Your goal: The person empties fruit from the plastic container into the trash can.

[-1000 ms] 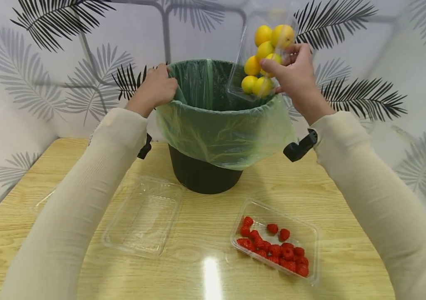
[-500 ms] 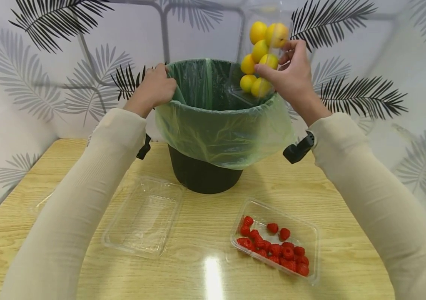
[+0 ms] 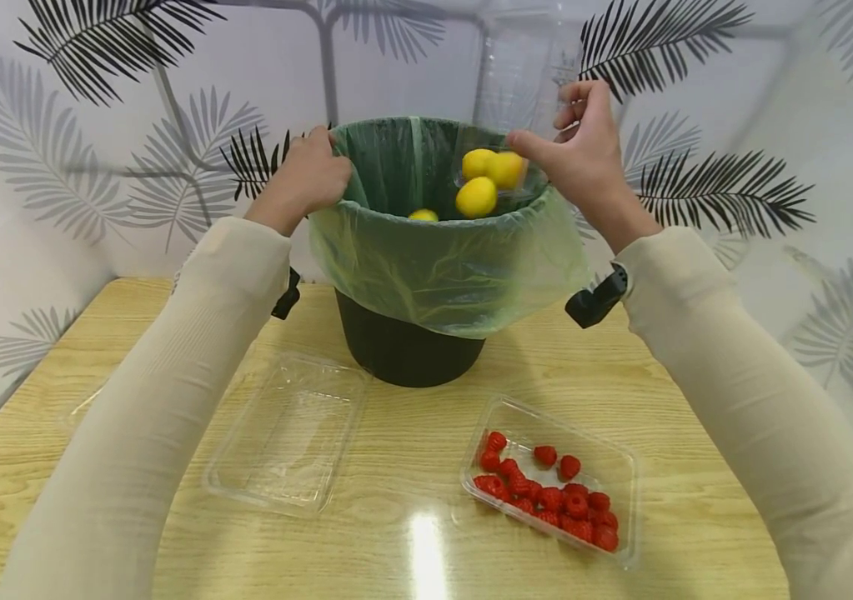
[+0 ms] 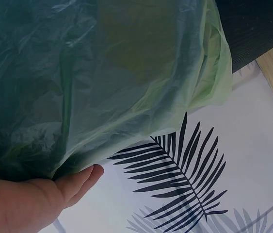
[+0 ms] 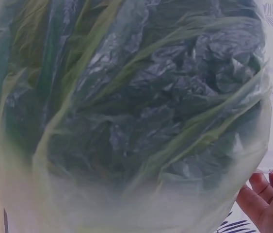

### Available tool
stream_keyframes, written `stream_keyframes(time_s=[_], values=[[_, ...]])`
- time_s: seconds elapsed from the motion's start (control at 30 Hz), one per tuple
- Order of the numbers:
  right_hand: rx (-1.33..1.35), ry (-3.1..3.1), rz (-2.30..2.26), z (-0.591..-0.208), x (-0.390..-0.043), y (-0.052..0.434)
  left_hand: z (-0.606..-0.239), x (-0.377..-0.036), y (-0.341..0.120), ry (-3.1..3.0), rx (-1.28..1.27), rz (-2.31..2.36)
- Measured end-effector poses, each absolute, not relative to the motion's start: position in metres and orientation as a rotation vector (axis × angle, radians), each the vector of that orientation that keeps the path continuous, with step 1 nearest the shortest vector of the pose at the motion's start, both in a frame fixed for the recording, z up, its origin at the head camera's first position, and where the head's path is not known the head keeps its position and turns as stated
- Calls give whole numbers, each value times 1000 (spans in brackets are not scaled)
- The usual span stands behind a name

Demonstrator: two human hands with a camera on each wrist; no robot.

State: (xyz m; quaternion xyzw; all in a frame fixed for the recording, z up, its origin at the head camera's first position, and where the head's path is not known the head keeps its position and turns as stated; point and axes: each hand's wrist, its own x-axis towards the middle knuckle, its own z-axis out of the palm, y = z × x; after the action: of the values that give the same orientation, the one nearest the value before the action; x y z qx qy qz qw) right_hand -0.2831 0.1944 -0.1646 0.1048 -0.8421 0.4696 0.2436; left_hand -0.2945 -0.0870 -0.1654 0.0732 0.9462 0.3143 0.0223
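A black bin (image 3: 407, 354) lined with a green bag (image 3: 434, 258) stands at the back of the table. My left hand (image 3: 317, 171) grips the bag's rim on the left; in the left wrist view its thumb (image 4: 75, 183) lies under the green bag (image 4: 102, 73). My right hand (image 3: 557, 137) pinches a clear plastic tray (image 3: 516, 71), tipped steeply over the bin's right rim. Several yellow fruits (image 3: 477, 197) tumble from the tray into the bag. The right wrist view looks into the green bag (image 5: 141, 107), with fingers (image 5: 267, 204) at the lower right.
On the wooden table (image 3: 411, 417) lie an empty clear tray (image 3: 287, 429) in front of the bin on the left and a clear tray of raspberries (image 3: 554, 487) on the right. A palm-leaf patterned wall stands close behind the bin.
The yellow fruits have slid out of the tipped tray and are dropping into the bag. The tray now looks empty. My left hand has stayed on the rim.
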Motion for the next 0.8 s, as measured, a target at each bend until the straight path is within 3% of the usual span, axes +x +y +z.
stream_keyframes(time_s=[0.8], values=[[277, -2282, 1286, -162, -284, 193, -165, -296, -87, 2932, 213, 960]])
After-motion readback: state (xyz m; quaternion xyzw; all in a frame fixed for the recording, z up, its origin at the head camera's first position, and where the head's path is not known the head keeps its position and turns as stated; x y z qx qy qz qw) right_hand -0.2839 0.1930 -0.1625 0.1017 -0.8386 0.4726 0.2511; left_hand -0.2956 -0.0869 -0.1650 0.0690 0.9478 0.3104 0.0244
